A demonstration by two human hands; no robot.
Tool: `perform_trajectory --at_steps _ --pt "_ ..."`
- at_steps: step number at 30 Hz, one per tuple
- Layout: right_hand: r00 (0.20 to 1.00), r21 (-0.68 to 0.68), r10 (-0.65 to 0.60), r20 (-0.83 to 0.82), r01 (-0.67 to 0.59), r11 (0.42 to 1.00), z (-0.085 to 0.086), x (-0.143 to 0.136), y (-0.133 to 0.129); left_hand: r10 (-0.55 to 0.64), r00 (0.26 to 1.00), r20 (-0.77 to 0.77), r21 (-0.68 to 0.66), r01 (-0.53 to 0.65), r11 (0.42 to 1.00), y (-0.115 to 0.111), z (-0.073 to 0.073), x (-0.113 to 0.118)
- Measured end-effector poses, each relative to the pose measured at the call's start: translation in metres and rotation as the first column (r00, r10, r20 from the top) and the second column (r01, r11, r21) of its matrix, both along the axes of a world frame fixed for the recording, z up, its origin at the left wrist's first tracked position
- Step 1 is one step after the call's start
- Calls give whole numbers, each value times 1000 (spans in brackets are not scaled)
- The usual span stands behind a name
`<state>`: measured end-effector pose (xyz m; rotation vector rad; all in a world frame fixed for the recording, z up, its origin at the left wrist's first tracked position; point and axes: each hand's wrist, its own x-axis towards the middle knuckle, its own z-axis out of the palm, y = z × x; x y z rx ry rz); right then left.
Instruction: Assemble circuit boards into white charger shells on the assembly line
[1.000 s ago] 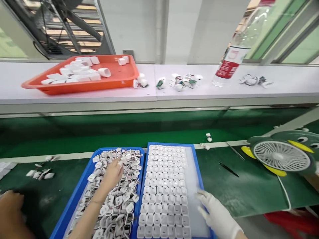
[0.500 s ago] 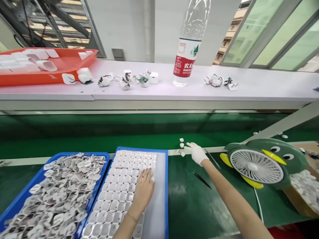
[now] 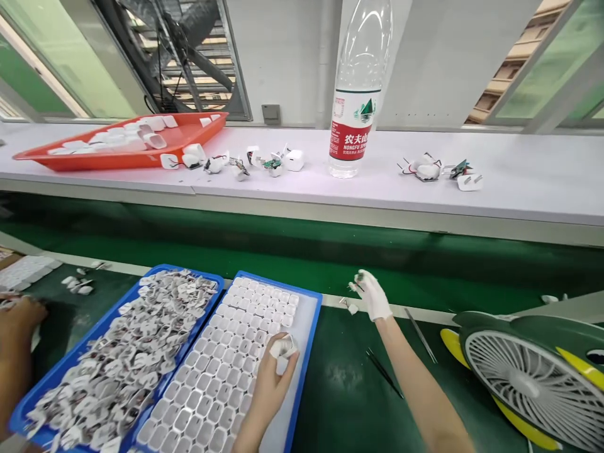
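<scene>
My left hand (image 3: 272, 384) is bare and pinches a white housing (image 3: 284, 346) over the blue tray (image 3: 309, 343) of white housings in rows (image 3: 226, 352). My right hand (image 3: 375, 297), in a white glove, has its fingers closed on a small circuit part (image 3: 358, 280) with wires, above the back edge of the green bench. Just below that hand lies a small white part (image 3: 352, 307). To the left, a second blue tray (image 3: 219, 286) holds a heap of white pieces with wires (image 3: 123, 352).
Black tweezers (image 3: 384, 374) and a metal tool (image 3: 421, 335) lie near my right forearm. A green fan (image 3: 514, 377) stands at right. On the shelf (image 3: 283, 192) are a bottle (image 3: 352, 126), a red tray (image 3: 127, 160) and loose parts. Another person's hand (image 3: 19, 321) is at far left.
My left hand has lifted from the rows and now holds a housing. My right hand has closed on a small part. The view has shifted, bringing another person's hand in at left.
</scene>
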<state>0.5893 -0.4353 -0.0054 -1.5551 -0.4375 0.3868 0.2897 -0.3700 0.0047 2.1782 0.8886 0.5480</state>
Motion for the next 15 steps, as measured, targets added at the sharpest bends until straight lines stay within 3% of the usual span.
perform_trajectory --at_steps 3,5,7,10,13,15 --pt "981 181 32 -193 4 983 3 -31 -42 171 963 210 -335 -93 938 -23 31 5" --pt "953 295 45 -298 47 954 6 -57 -74 229 938 260 -428 -101 898 -34 46 7" --pt "918 399 68 -390 102 911 8 -86 -104 197 932 305 -398 -63 915 -42 57 4" --pt "857 522 130 -499 178 834 12 -126 -136 36 910 414 -183 44 982 -47 68 -10" --pt "801 599 190 -567 244 762 16 -159 -149 -106 863 494 -30 139 990 -53 76 -28" --pt "769 624 224 -598 271 733 21 -175 -150 -136 860 491 -69 194 979 -59 80 -40"
